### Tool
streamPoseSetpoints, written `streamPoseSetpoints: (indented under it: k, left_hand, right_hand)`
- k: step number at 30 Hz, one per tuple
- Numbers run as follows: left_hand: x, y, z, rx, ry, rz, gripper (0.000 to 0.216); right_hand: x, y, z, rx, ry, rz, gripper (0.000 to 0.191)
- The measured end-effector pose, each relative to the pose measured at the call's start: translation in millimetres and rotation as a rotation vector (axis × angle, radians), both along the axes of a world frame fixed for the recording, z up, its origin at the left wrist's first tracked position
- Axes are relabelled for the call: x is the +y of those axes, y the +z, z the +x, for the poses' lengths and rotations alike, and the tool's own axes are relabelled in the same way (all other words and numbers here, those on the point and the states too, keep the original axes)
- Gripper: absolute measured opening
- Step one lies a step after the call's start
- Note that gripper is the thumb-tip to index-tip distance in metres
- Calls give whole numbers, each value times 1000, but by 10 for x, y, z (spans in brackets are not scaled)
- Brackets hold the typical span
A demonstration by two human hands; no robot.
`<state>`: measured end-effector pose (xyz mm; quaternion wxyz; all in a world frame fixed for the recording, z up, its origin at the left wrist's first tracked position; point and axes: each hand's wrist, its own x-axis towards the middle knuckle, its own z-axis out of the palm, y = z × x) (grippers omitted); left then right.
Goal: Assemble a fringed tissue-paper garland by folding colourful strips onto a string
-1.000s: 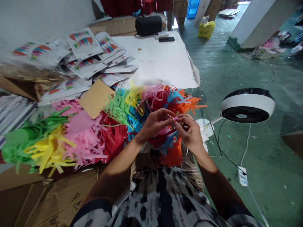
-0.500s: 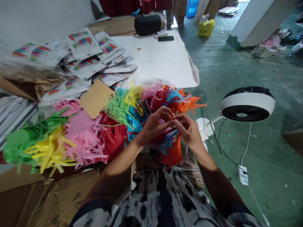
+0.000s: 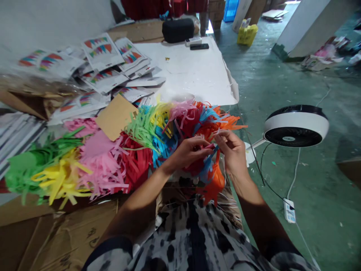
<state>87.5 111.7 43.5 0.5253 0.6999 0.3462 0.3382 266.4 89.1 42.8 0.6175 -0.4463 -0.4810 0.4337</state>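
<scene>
A heap of fringed paper tassels (image 3: 158, 128) in green, yellow, pink, red, blue and orange lies on the table in front of me. My left hand (image 3: 190, 152) is closed in a pinch on a pink strip over the red and blue tassels. My right hand (image 3: 232, 152) pinches the same bunch from the right, its fingers closed beside the left fingertips. An orange tassel (image 3: 213, 184) hangs below both hands over my lap.
More tassels (image 3: 62, 169) spread to the left. A brown card (image 3: 114, 116) lies on them. Printed packets (image 3: 101, 67) pile at the back left on the white table (image 3: 197, 75). A black case (image 3: 177, 30) sits far back. A white fan (image 3: 295, 126) stands on the green floor at right.
My right hand has risen and turned, and the orange tassel swung slightly lower and to the right. My left hand stays pinched in nearly the same place.
</scene>
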Motion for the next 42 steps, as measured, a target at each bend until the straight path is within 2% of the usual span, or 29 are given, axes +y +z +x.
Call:
streamPoseSetpoints:
  k: [5,7,10,12,14,18,19,21,23,25,28,35,42]
  left_hand:
    - [-66,81,-25,127,-25,79,45]
    - [-119,133,-85,173,-33,82,43]
    - [-180,180,-287,125,-111,14,37]
    - [-173,195,-496,98,-105,-26,39]
    - [-112,215,-722,169,49,20,37]
    - [107,278,-999,567,527,356,26]
    - [163,286,-1010,682,602,421,27]
    - [260,280,-982,844,657,461,29]
    - [331,255,-941,854,594,426,27]
    - [372,235,-937,759,490,400,31]
    - [391,247,-1017,675,436,470,41]
    - [414,301,-1093,1052,377,628,24]
    - [417,269,-1119,1052,352,706,34]
  right_hand:
    - [21,67,-76,165,-57,9,20]
    - [28,87,-84,204,-81,15,24]
    - [40,103,-74,209,-126,18,27]
    - [48,106,-64,192,-172,39,26]
    - [56,104,-61,168,-209,65,25]
    - [56,81,-100,135,-203,57,25]
    - [52,72,-114,132,-190,45,25]
    - [38,53,-136,136,-161,26,25]
    - [22,39,-141,130,-145,21,24]
    - [8,30,-131,117,-142,18,24]
    - [-3,20,-114,96,-141,7,24]
    - [-16,-35,-159,121,-95,-34,23]
    - [-27,-68,-149,88,-105,-36,25]
